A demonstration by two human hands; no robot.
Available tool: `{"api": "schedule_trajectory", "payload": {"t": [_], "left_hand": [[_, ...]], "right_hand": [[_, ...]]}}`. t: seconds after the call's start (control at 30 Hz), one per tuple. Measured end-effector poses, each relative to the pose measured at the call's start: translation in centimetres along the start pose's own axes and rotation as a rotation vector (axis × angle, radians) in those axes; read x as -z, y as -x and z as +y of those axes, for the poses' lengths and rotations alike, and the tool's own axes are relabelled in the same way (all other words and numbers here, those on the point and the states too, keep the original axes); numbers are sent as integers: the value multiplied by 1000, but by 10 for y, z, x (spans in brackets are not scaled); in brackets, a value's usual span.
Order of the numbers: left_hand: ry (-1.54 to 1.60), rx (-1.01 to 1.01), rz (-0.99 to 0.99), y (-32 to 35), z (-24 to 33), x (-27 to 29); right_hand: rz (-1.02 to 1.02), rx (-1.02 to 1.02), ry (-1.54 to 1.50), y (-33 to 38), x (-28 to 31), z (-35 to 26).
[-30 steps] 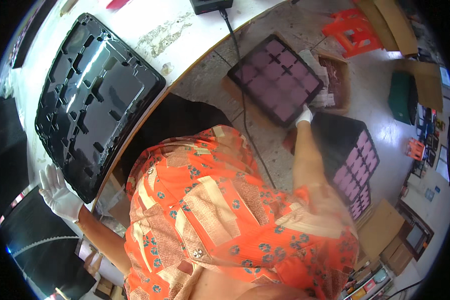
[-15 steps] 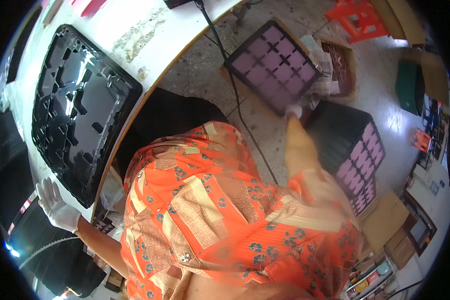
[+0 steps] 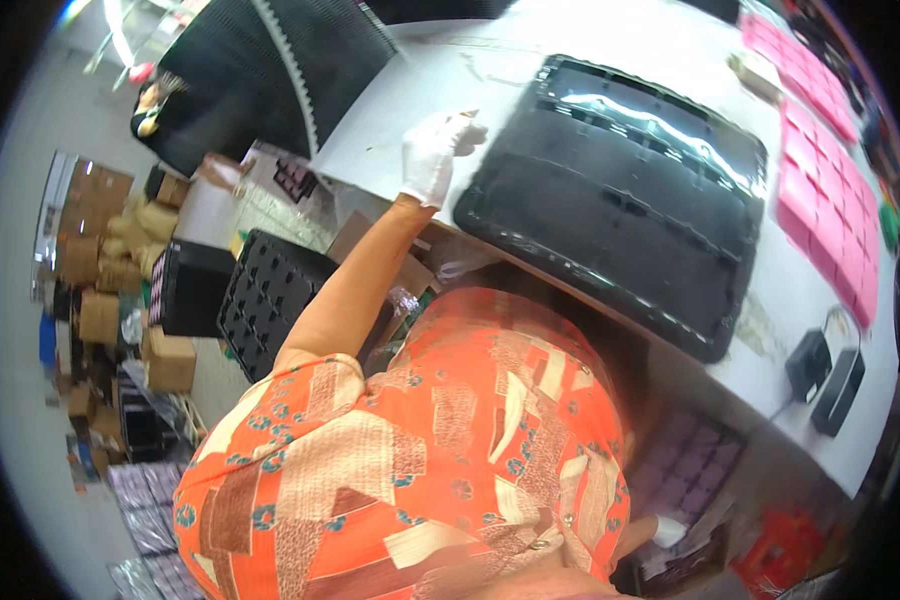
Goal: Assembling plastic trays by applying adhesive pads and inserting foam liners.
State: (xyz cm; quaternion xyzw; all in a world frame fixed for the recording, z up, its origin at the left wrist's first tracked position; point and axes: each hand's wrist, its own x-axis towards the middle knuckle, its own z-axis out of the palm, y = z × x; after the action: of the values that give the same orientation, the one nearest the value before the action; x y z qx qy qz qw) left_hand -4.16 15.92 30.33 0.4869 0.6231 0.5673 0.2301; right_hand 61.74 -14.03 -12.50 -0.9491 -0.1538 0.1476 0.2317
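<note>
A shallow black plastic tray (image 3: 620, 200) with a glossy surface and raised rim lies on the white table (image 3: 370, 150), close to its front edge. Beside the tray's left edge is my left hand (image 3: 433, 158) in a white glove, fingers loosely bent and slightly apart, nothing visible in them. Far down on the right, below the table edge, my right hand (image 3: 668, 531) is also gloved in white. It is near a dim tray with purple cells (image 3: 690, 465), and its fingers are too small and blurred to read.
Pink segmented foam blocks (image 3: 825, 200) and two small black devices (image 3: 820, 380) lie on the table's right part. Black molded trays (image 3: 260, 300) stand on the floor at left, with cardboard boxes (image 3: 95, 200) beyond. A red plastic stool-like object (image 3: 785, 550) is at lower right.
My view has swung left, bringing the table to the top. My left hand's spread fingers have bent, and it is now beside the black tray's left edge. My right hand stays low near the purple-celled tray.
</note>
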Motion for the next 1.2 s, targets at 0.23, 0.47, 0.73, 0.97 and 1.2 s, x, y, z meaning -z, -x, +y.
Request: {"api": "schedule_trajectory", "payload": {"t": [0.23,0.47,0.73,0.97,1.2], "left_hand": [[-70,27,414,-16,-33,36],[-179,-70,1063,-31,-132,199],[364,358,414,19,-189,261],[155,560,226,49,-132,197],[628,704,-35,82,2,96]], "right_hand": [[21,288,-370,17,9,-171],[-41,581,-676,49,47,-301],[-177,852,-955,121,102,-412],[-413,848,-1132,210,134,-459],[-1106,966,-630,377,147,-535]]}}
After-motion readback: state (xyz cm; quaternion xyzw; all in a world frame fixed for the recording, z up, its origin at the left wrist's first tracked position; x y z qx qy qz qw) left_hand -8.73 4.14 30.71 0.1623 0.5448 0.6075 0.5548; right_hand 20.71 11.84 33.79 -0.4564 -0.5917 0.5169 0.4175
